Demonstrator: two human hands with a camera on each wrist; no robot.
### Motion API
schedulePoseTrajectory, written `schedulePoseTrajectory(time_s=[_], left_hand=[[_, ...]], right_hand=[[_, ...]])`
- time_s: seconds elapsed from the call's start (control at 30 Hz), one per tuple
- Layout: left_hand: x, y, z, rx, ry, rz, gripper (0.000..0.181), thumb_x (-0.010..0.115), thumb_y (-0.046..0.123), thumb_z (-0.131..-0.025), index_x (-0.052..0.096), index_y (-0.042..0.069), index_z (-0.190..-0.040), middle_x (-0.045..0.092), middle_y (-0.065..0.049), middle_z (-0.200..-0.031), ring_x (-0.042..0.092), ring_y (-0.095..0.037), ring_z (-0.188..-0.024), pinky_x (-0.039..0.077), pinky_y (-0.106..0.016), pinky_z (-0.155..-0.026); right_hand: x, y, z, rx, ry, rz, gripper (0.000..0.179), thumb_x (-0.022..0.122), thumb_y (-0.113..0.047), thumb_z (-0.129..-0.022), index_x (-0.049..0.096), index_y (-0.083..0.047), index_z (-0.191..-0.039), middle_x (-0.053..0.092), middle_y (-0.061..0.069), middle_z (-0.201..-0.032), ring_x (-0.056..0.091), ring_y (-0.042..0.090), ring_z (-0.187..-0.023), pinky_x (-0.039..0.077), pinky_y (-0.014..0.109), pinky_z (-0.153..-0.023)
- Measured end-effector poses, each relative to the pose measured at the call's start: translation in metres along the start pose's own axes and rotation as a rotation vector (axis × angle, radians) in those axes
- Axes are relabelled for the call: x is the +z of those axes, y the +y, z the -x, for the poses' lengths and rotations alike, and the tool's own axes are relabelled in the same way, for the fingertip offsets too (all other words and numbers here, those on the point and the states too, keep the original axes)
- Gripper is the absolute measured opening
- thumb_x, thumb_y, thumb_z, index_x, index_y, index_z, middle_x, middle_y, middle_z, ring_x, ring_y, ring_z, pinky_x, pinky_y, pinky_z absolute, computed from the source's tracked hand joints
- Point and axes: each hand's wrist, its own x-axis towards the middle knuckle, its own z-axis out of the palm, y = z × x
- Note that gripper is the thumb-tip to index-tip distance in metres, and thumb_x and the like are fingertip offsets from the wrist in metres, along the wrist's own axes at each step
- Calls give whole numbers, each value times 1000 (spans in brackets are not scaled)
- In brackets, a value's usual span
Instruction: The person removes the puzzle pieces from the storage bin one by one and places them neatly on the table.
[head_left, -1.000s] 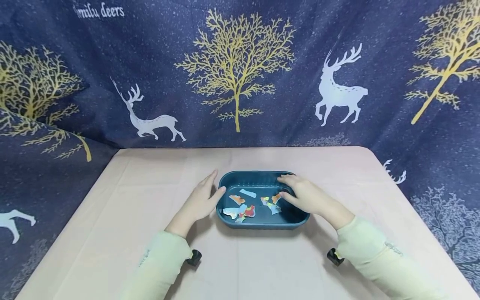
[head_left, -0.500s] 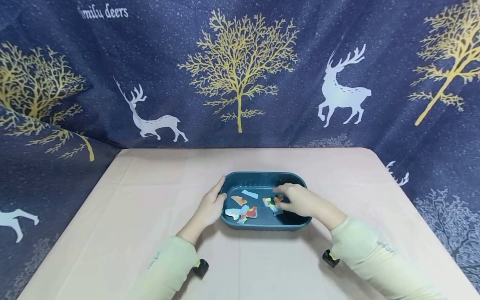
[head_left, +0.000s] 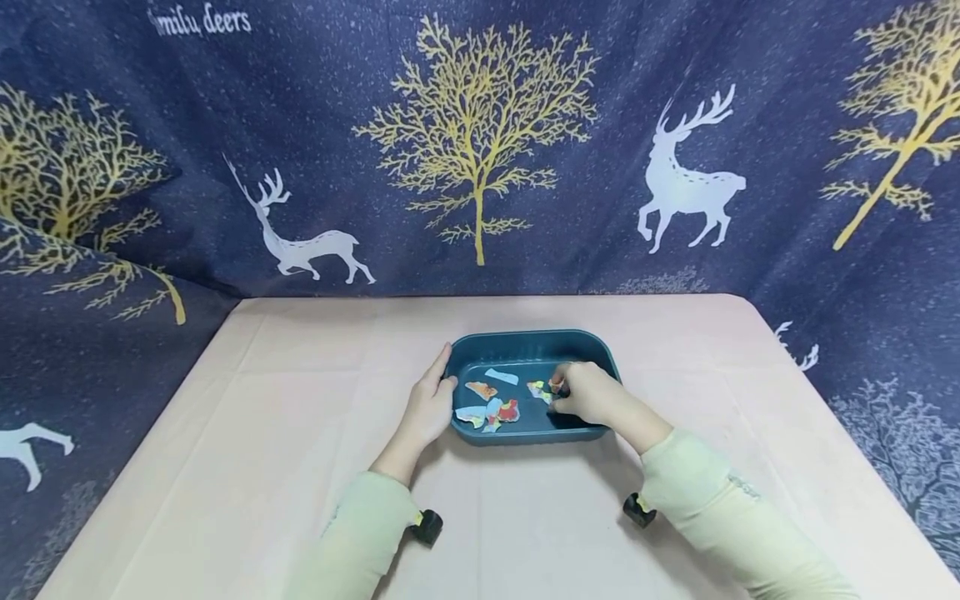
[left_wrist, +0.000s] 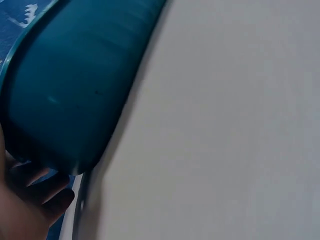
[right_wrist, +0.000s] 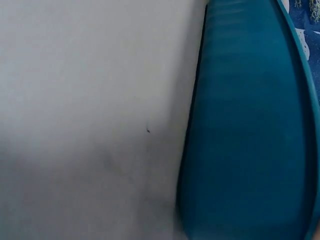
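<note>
A dark teal oblong tub with rounded ends [head_left: 532, 343] sits between the two hands in the head view. In it lie thin, ragged-edged colourful scraps: a pale blue strip [head_left: 502, 377], an orange piece [head_left: 481, 389] and a blue-and-red cluster [head_left: 498, 412]. My left hand [head_left: 429, 407] holds the tub's left end, thumb at the rim; the left wrist view shows its fingers [left_wrist: 55, 197] against the outer wall. My right hand [head_left: 592, 395] reaches inside at the right, bent fingers and thumb around a multicoloured scrap [head_left: 538, 389] and an orange one; I cannot tell if it pinches them.
A pale cloth [head_left: 337, 350] covers the table. Behind it hangs a navy curtain [head_left: 420, 250] printed with deer and trees. Black devices are on both wrists, left [head_left: 427, 527] and right [head_left: 639, 510]. The tub's front wall [right_wrist: 245, 130] fills much of the right wrist view.
My left hand has come to the tub's end and taken hold of it. The tub has shifted slightly away. My right hand has moved left and its fingers have drawn in around the right-hand scraps.
</note>
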Motion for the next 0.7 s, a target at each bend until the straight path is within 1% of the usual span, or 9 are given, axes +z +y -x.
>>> schedulePoseTrajectory(time_s=[0.1,0.23,0.33,0.43,0.53,0.7], left_hand=[[1,-2,1,-6,-3,30,52,34,21,-101,23,22,-152,22,1,-158,19,-23,-146,16,-44,-119],[2,-6,7,-19,-16,61,51,33,23,-102,21,24,-152,20,5,-158,18,-21,-146,16,-44,-120],[3,-8,10,-14,-31,77,51,32,24,-102,20,23,-152,19,4,-158,16,-22,-146,15,-46,-119],[3,-9,11,-6,-41,88,51,32,24,-103,19,23,-152,18,4,-158,16,-22,-147,15,-46,-119],[2,-10,10,-4,-43,95,51,32,24,-103,19,23,-152,18,4,-159,15,-22,-147,15,-46,-119],[-1,-10,5,-5,-41,112,51,31,25,-103,18,23,-153,17,4,-159,15,-23,-147,15,-47,-119]], right_hand=[[2,0,-1,58,7,-13,30,77,-24,-78,66,-6,-98,69,7,-95,59,15,-76,52,32,-70],[8,-1,0,113,-9,-20,26,78,-24,-77,66,-6,-93,69,7,-97,59,13,-75,53,33,-71],[11,-2,2,153,-25,-16,22,78,-24,-77,69,-7,-89,70,5,-96,60,12,-76,54,34,-72],[12,-3,2,187,-34,0,19,78,-25,-77,71,-10,-86,70,4,-93,60,11,-72,54,34,-69],[11,-2,0,197,-44,11,17,77,-25,-77,71,-11,-85,70,3,-92,59,12,-71,54,34,-68],[9,-3,-8,192,-50,-20,17,76,-21,-79,68,-9,-88,69,5,-95,61,13,-77,55,35,-72]])
